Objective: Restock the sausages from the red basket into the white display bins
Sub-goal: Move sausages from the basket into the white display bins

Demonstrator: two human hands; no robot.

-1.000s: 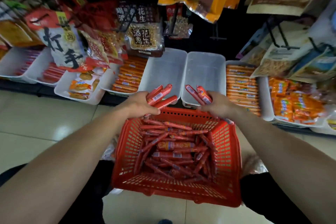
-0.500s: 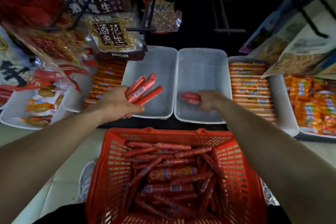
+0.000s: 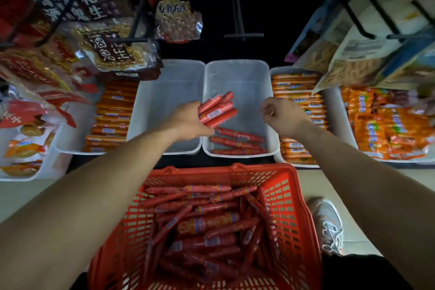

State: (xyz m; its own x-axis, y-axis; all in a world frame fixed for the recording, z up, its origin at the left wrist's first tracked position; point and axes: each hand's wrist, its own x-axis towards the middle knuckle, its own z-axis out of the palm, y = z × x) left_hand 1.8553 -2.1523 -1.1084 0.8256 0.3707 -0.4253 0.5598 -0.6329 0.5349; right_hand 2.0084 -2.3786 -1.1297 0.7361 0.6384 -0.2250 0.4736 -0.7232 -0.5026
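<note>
A red basket (image 3: 303, 214) in front of me holds several red sausages (image 3: 207, 221). Beyond it stand two white display bins side by side. My left hand (image 3: 188, 122) grips a bundle of red sausages (image 3: 217, 109) over the right bin (image 3: 237, 73). Three sausages (image 3: 237, 142) lie at that bin's near end. The left bin (image 3: 164, 101) has nothing in it. My right hand (image 3: 281, 114) hovers over the right bin's right rim, fingers curled, holding nothing.
Bins of orange sausage packs flank the two white bins, one on the left (image 3: 113, 115) and one on the right (image 3: 299, 101). Snack bags (image 3: 113, 52) hang from hooks above the left bins. A shoe (image 3: 329, 223) stands right of the basket.
My right hand let go of its sausages in the right bin and pulled back to the right. My left hand carried its bundle rightward, from over the left bin to over the right bin.
</note>
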